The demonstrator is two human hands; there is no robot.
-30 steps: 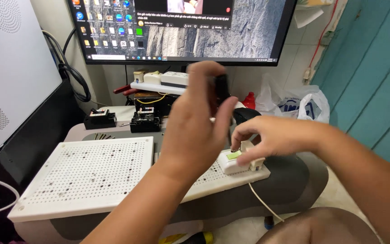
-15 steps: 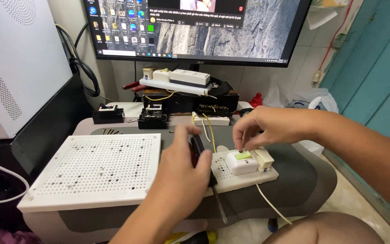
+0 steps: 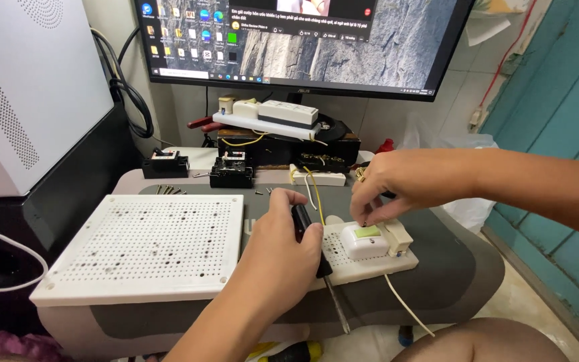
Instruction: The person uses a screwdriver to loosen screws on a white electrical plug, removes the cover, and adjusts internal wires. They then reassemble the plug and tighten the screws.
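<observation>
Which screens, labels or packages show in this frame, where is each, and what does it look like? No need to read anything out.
Computer monitor: top centre, behind the bench; wide black-framed rectangle, lit, grey rock wallpaper, rows of small coloured icons, a dark window on top.
White computer case: far left, upright box with perforated vents.
Clear plastic bag: right of the bench, behind the right hand, crumpled.
No printed labels or signs clear enough to describe.
</observation>
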